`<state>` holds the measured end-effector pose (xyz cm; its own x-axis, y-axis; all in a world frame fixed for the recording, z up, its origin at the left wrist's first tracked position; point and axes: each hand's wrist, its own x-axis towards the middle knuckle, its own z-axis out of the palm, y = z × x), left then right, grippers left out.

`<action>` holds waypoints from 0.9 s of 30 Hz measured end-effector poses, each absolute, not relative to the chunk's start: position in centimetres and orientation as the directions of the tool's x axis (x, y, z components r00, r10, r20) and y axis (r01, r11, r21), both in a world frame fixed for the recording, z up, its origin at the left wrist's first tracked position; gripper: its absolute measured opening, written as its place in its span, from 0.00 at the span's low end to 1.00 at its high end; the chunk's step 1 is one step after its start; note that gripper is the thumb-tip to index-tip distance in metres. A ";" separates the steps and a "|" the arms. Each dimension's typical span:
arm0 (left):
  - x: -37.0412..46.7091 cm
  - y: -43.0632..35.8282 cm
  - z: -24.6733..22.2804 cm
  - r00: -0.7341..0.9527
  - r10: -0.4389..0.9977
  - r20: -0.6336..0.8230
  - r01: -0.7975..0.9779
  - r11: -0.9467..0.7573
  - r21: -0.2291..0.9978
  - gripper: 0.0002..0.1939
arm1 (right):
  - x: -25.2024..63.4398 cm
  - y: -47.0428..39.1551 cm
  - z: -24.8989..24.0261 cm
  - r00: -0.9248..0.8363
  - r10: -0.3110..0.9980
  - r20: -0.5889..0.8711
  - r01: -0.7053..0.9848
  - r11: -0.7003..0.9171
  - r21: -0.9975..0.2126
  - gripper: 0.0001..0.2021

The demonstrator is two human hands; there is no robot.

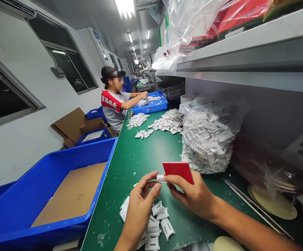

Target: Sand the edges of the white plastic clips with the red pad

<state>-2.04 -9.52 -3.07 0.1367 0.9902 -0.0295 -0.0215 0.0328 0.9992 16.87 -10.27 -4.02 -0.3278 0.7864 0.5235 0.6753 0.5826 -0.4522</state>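
Observation:
A small white plastic piece (160, 178) is held edge-on between my two hands above the green table. My left hand (143, 200) has its index finger and thumb curled at the piece's left end. My right hand (193, 191) grips a thin flat red pad (178, 170), and its index fingertip meets the piece's right end. Part of the pad is hidden behind the fingers. Below my hands lies a loose pile of white slotted plastic pieces (167, 228), partly covered by my left hand and wrist.
A clear bag of white pieces (209, 139) stands at the right, below a shelf (245, 52). Left of the table (164, 150) is a blue bin (62, 226) with cardboard inside. Farther along, a co-worker (115, 101) handles pieces over a blue tray (154, 106). Thin rods (256, 207) lie at right.

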 end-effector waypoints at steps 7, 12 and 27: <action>-1.6 -9.8 -2.1 0.169 0.947 -0.274 -0.366 0.319 0.874 0.16 | 17.3 -11.0 -1.9 -0.074 0.903 0.423 0.139 0.429 -0.893 0.15; -1.3 -10.1 -2.3 0.267 0.894 -0.360 -0.472 0.447 0.760 0.17 | 17.6 -10.5 -1.3 -0.393 0.912 0.121 -0.354 -0.029 -0.935 0.20; -1.1 -10.9 -2.0 0.379 0.849 -0.369 -0.462 0.519 0.719 0.17 | 17.5 -9.8 -1.5 -0.334 0.942 0.026 -0.271 -0.069 -0.960 0.22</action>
<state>-1.09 -10.89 -2.04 0.3787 0.8488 -0.3690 -0.4623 0.5189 0.7191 17.49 -9.84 -1.55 -0.3340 0.9422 0.0263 -0.2705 -0.0691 -0.9602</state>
